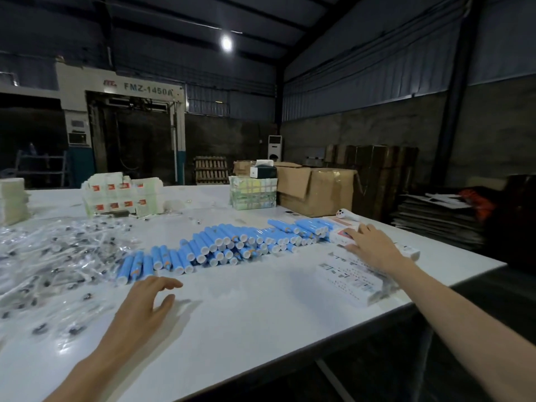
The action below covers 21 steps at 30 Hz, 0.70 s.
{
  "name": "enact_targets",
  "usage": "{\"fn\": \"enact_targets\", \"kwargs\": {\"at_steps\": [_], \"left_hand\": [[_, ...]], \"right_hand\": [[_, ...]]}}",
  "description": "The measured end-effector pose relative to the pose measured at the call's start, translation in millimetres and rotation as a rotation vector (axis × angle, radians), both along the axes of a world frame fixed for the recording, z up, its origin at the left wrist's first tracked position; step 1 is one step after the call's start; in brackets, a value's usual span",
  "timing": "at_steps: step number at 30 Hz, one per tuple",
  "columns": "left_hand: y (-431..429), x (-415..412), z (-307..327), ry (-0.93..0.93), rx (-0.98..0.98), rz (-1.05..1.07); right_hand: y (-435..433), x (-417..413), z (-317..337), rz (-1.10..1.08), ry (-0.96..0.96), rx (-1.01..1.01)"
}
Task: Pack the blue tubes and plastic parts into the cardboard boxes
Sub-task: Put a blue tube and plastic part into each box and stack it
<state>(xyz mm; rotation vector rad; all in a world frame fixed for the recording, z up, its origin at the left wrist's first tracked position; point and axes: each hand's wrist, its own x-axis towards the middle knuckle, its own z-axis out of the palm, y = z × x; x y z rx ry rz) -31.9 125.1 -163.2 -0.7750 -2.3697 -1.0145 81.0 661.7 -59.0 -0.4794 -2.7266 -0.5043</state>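
A long heap of blue tubes [229, 246] with white caps lies across the middle of the white table [261, 314]. Clear bags of small plastic parts [49, 262] are spread over the table's left side. My left hand [145, 307] hovers just above the table in front of the tubes, fingers apart and holding nothing. My right hand [369, 246] reaches to the right end of the tube heap, with its fingers resting on a small white and red carton [342, 236]. A stack of flat printed cartons [352, 278] lies under my right forearm.
Stacks of white packed cartons [121, 194] stand at the back left. A bundle of printed packs [252, 192] and a large open brown cardboard box [314, 190] are at the back right. A white hand-held device [346, 215] lies near the box. The table's edge runs diagonally on the right.
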Motion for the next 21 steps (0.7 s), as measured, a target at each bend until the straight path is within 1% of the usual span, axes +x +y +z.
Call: {"fn": "enact_targets", "kwargs": {"at_steps": [1,7,12,17,19,21], "left_hand": [[-0.1,-0.5,-0.5,0.009,-0.010,-0.002],[-4.1,0.3,-1.5,0.033,-0.042,-0.001],[-5.7,5.2,0.9,0.024,-0.065,0.001],[-7.3,7.8,0.8,0.005,-0.096,-0.009],[-7.9,7.5,1.1,0.002,-0.110,-0.007],[-7.4,9.2,1.8,-0.006,-0.117,-0.008]], "right_hand": [[2.0,0.4,-2.5,-0.014,-0.007,0.043],[0.2,4.3,-5.9,-0.071,-0.015,0.129],[4.0,9.5,-6.0,-0.090,-0.076,-0.008],[2.9,6.8,-0.8,-0.123,-0.098,-0.010],[-3.7,3.0,-1.6,-0.118,-0.047,0.046],[-21.2,-5.3,-2.5,-0.071,0.068,0.090]]}}
